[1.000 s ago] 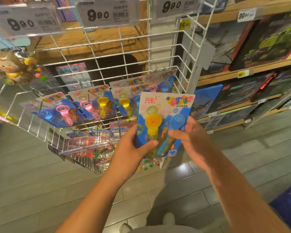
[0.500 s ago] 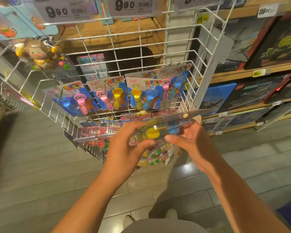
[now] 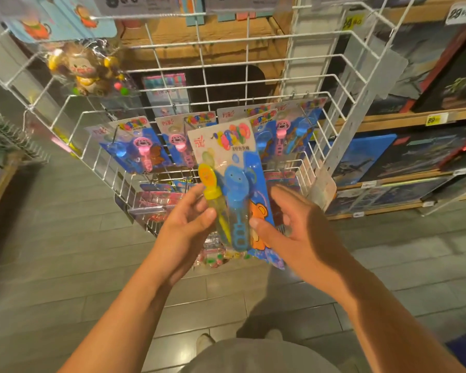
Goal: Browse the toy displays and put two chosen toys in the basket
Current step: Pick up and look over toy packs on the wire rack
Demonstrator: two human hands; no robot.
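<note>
Together, left hand (image 3: 184, 227) and right hand (image 3: 293, 232) pinch one glossy blue cardboard blister pack (image 3: 233, 181) holding two plastic bubble wands, before a white wire rack (image 3: 226, 84).

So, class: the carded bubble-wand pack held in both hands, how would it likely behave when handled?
The bubble-wand pack is probably light: the left hand and right hand hold it loosely by its lower edges. The thin backing card likely flexes. Its glossy plastic blister may feel slippery.
</note>
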